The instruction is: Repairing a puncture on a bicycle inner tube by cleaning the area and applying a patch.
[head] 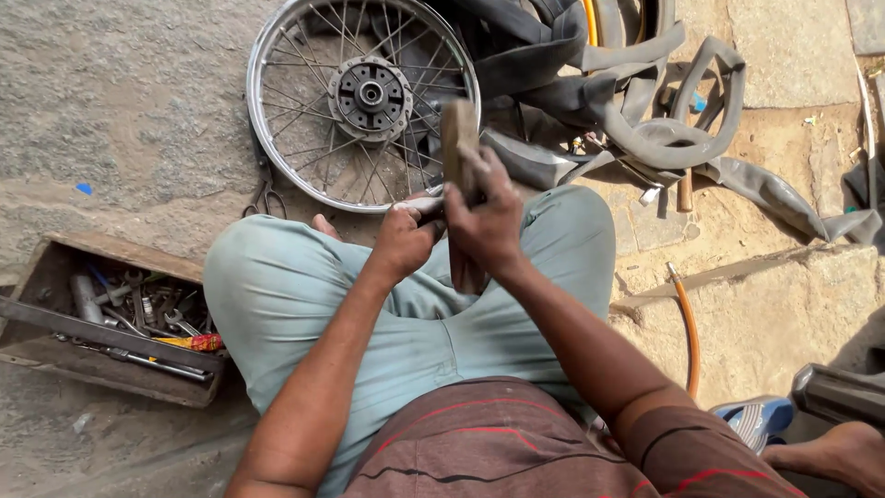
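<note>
Bright daylight falling evenly over the stone ground (138, 111), soft shadows pooling inside the wooden toolbox (101, 323) and at the ground's right edge, spoked wheel (361, 101) rim glinting mildly, right hand (484, 217) blurring slightly, edges bending a little.

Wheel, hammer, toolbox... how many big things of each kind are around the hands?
Spoked wheel: 1
Wooden-handled hammer, held in the right hand beside the left hand: 1
Wooden toolbox: 1
Orange hose: 1
Black rubber tubes: a tangled heap, cannot tell how many
Total counted: 4
</note>
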